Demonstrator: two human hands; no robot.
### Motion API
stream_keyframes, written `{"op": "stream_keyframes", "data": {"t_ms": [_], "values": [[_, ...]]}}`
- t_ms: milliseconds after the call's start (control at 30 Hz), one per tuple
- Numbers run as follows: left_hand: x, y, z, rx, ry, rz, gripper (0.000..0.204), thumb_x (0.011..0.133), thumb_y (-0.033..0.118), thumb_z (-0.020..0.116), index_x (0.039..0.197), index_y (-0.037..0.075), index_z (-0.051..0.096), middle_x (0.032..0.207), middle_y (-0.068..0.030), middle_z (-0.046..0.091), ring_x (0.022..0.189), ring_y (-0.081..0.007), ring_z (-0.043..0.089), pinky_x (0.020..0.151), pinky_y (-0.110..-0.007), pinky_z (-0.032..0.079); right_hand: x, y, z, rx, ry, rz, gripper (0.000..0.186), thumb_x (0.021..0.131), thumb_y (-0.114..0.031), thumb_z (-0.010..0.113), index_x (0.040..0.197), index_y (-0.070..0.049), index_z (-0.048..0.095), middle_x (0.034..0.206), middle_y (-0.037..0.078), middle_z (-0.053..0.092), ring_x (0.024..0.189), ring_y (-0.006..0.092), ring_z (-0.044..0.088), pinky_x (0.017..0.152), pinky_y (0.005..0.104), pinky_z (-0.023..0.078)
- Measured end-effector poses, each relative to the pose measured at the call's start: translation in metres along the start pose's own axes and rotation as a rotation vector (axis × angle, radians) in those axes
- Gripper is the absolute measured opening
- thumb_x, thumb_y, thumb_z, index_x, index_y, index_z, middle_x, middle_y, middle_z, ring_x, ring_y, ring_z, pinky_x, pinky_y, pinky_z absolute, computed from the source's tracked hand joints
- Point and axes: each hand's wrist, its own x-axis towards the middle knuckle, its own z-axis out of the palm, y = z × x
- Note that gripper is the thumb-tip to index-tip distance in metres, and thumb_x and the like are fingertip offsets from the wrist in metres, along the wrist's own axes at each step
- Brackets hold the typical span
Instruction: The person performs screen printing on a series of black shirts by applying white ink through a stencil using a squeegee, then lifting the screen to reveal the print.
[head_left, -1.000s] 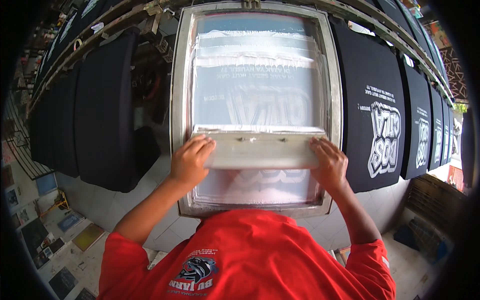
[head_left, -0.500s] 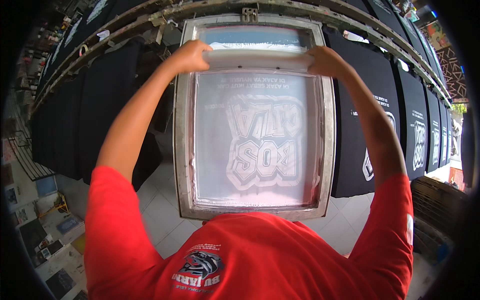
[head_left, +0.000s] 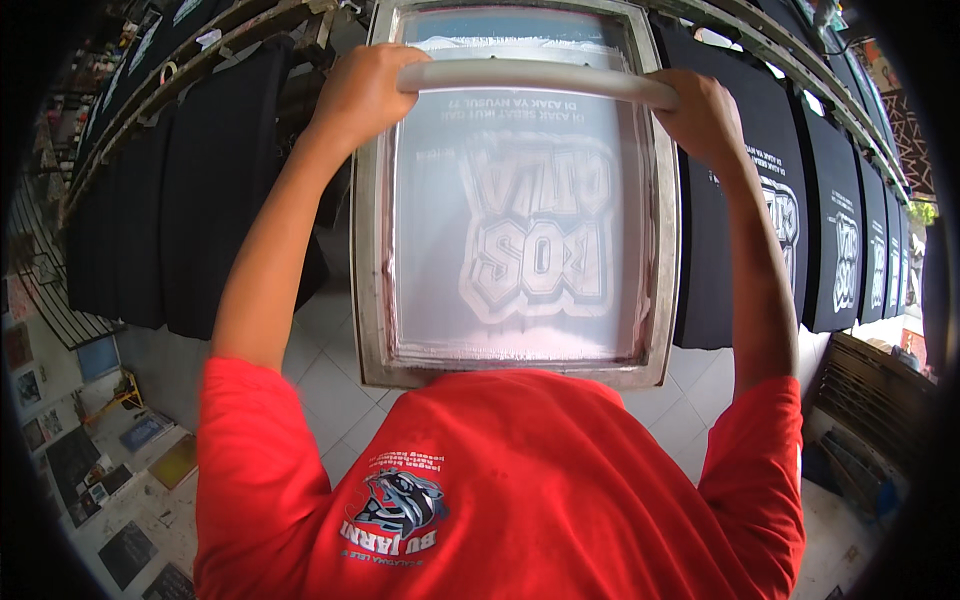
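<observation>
A wide, pale squeegee [head_left: 530, 75] spans the far part of a framed printing screen [head_left: 370, 250]. My left hand [head_left: 372, 88] is closed round its left end, and my right hand [head_left: 700, 112] grips its right end. The handle tilts slightly, its right end nearer to me. White ink [head_left: 500, 45] lies in a band on the mesh just beyond the squeegee. Through the whitish mesh [head_left: 430, 300] shows a block-letter design, upside down from where I stand. Where the blade meets the mesh is hidden under the handle.
Black shirts with white prints [head_left: 840, 220] hang over boards in a row at right. More black fabric [head_left: 215, 200] covers boards at left. A long metal rail [head_left: 240, 35] runs behind the left boards. Pale floor tiles [head_left: 345, 370] show beneath the screen, and flat panels [head_left: 150, 430] lie at lower left.
The screen and squeegee sit higher in the picture as my view has shifted. The squeegee has gone from nearly level to tilted, its handle showing more clearly. Both hands still hold it.
</observation>
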Motion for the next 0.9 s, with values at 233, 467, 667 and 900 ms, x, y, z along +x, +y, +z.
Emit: {"op": "stream_keyframes", "data": {"t_ms": [233, 467, 667, 900], "values": [[-0.021, 0.008, -0.008, -0.017, -0.04, 0.015, 0.029, 0.072, 0.003, 0.068, 0.101, 0.002, 0.072, 0.095, -0.0189, 0.071, 0.088, -0.0368, 0.069, 0.078, -0.038, 0.054, -0.016, -0.004, -0.007, 0.022, -0.087, -0.005, 0.028, 0.075, -0.016, 0.067, 0.102, -0.016, 0.075, 0.089, 0.012, 0.073, 0.087, 0.0337, 0.069, 0.078, 0.0429, 0.055], [-0.004, -0.012, -0.008, -0.047, -0.091, 0.037, 0.029, 0.07, 0.004, 0.067, 0.099, 0.002, 0.072, 0.091, -0.0218, 0.07, 0.085, -0.0379, 0.068, 0.077, -0.039, 0.054, -0.001, 0.002, -0.009, 0.02, -0.102, -0.106, 0.027, 0.076, -0.017, 0.068, 0.101, -0.015, 0.074, 0.089, 0.012, 0.073, 0.086, 0.033, 0.07, 0.078, 0.0446, 0.055], [-0.122, 0.052, -0.02, -0.058, -0.021, 0.044, 0.039, 0.067, 0.0, 0.073, 0.106, 0.005, 0.072, 0.106, -0.0164, 0.071, 0.094, -0.0353, 0.068, 0.087, -0.041, 0.055, -0.119, -0.053, -0.042, 0.081, -0.132, 0.058, 0.026, 0.076, -0.012, 0.074, 0.102, -0.012, 0.074, 0.099, 0.012, 0.073, 0.087, 0.0318, 0.07, 0.079, 0.0416, 0.057], [-0.287, 0.118, 0.014, -0.039, -0.101, 0.025, 0.049, 0.066, -0.003, 0.069, 0.114, 0.006, 0.069, 0.115, -0.0098, 0.069, 0.116, -0.0295, 0.061, 0.095, -0.04, 0.053, -0.292, -0.087, -0.004, 0.177, 0.052, -0.089, 0.032, 0.067, 0.004, 0.064, 0.097, -0.007, 0.071, 0.1, 0.006, 0.072, 0.098, 0.0277, 0.068, 0.081, 0.0397, 0.056]]}}
